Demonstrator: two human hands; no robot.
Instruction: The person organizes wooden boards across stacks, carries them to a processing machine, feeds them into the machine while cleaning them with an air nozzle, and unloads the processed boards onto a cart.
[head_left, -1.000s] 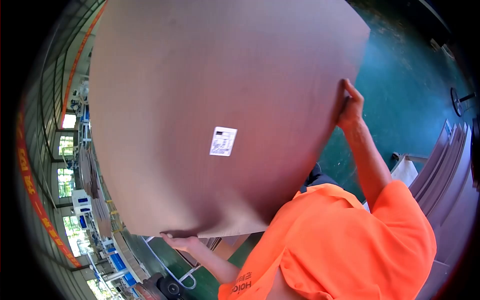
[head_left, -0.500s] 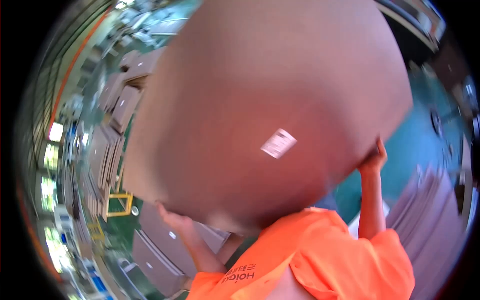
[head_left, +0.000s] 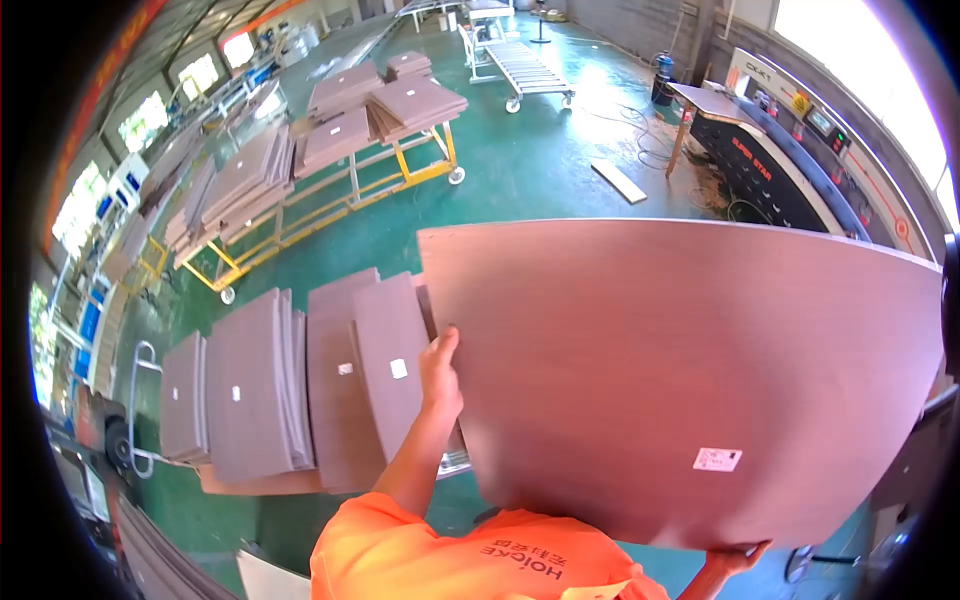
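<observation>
Holding up, likely mid-carry, a large, flat, reddish-brown rectangular panel, near and at the right, before an orange printed shirt. Clamping its left edge with the bare left hand, thumb on the face; gripping its near edge, toward the right, with the bare right hand, fingers partly hidden. Calling next, probably, for an even two-handed hold and care beside the upright brown boards at left. Facing the near side, showing a white printed label, with the long axis apparently running left to right.
</observation>
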